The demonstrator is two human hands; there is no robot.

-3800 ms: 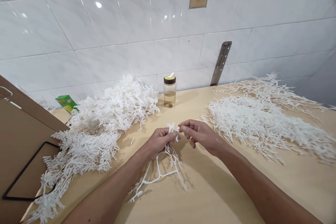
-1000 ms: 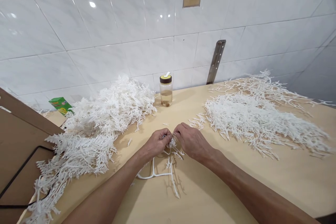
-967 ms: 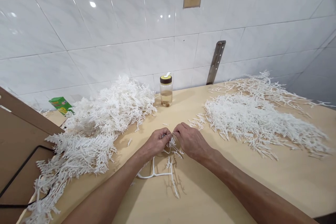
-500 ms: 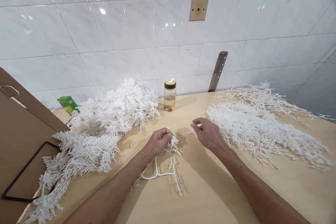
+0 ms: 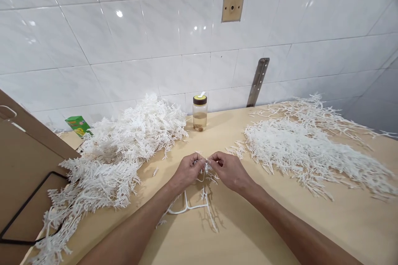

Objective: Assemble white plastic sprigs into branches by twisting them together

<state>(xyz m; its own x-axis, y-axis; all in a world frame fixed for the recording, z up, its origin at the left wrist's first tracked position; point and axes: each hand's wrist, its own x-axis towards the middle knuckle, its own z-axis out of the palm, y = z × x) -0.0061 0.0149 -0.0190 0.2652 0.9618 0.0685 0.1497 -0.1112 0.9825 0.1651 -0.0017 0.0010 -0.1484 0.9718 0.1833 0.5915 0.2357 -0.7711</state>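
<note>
My left hand (image 5: pixel 190 169) is closed in a pinch on a white branched plastic piece (image 5: pixel 195 205), whose thin stems hang down toward the table in front of me. Close against it, my right hand (image 5: pixel 229 170) pinches the small twigs at the piece's upper end. The fingertips of both hands nearly meet there and partly hide the twigs. A few loose white bits (image 5: pixel 236 149) lie on the table just beyond my right hand.
A big heap of white branched pieces (image 5: pixel 137 132) spreads at the left, beside a cardboard box (image 5: pixel 27 153) and a green carton (image 5: pixel 77 125). At the right lies a flatter pile (image 5: pixel 304 153). A lidded jar (image 5: pixel 200 114) stands near the tiled wall.
My right hand has moved left, from beside the right pile to the piece in my left hand, and pinches it. More loose bits show where it was. The view has shifted slightly.
</note>
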